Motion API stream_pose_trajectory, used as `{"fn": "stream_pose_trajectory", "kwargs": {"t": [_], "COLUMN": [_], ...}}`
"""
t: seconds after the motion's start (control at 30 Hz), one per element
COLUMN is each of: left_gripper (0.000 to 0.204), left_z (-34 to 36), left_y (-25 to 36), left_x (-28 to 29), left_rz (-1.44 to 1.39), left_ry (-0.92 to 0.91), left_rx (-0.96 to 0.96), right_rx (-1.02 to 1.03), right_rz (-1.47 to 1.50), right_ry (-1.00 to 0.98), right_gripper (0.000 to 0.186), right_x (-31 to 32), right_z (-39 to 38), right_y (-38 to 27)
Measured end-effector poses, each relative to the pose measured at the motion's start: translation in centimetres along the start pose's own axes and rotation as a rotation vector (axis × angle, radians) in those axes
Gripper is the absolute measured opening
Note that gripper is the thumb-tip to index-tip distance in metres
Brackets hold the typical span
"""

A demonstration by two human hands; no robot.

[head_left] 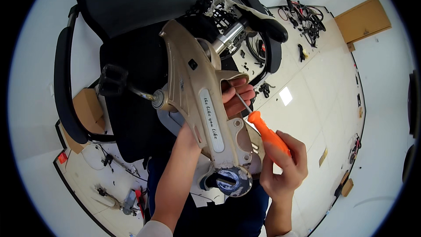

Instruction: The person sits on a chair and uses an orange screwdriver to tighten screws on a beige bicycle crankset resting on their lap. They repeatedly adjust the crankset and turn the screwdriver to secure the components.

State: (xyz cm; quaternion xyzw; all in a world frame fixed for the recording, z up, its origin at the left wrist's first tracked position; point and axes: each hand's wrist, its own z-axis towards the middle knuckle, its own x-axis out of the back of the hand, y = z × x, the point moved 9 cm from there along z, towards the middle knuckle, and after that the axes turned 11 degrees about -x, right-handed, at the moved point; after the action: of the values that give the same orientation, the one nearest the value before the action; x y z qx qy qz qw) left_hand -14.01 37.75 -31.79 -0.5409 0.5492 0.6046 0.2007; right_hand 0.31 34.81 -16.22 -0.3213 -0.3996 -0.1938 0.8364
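A beige bicycle frame lies tilted across my lap and the black chair seat, with a crank and a black pedal on its left. My right hand is closed round the orange handle of a screwdriver. Its thin shaft points up and left into an opening in the frame's right side. From beneath the frame, my left hand reaches to that opening, fingers curled by the screwdriver's tip. What those fingers pinch is hidden. A worn round tube end faces me at the bottom.
A black office chair stands in front of me, its armrests on both sides. A bicycle saddle on a silver seat post juts out at the upper right. Bike parts litter the tiled floor, and cardboard boxes stand at the left.
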Motion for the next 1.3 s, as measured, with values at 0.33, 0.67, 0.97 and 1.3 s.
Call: {"fn": "stream_pose_trajectory", "kwargs": {"t": [0.33, 0.67, 0.97, 1.3], "left_gripper": [0.02, 0.018, 0.015, 0.016], "left_z": [-0.1, 0.3, -2.7, -14.3], "left_y": [-1.1, -1.7, -2.9, 10.0], "left_x": [2.5, 2.1, 2.3, 17.0], "left_rz": [0.132, 0.105, -0.132, 0.591], "left_ry": [0.337, 0.285, 0.053, 0.651], "left_rx": [0.014, -0.05, -0.05, -0.391], "right_rx": [-0.311, -0.37, -0.481, -0.657], "right_rz": [0.162, 0.109, 0.376, 0.419], "right_ry": [-0.151, -0.209, -0.173, -0.539], "right_gripper": [0.045, 0.026, 0.026, 0.036], "right_x": [-0.9, -2.7, -1.9, 1.2], "right_z": [0.0, -0.7, -2.0, -20.3], "right_y": [1.6, 2.2, 1.0, 0.5]}}
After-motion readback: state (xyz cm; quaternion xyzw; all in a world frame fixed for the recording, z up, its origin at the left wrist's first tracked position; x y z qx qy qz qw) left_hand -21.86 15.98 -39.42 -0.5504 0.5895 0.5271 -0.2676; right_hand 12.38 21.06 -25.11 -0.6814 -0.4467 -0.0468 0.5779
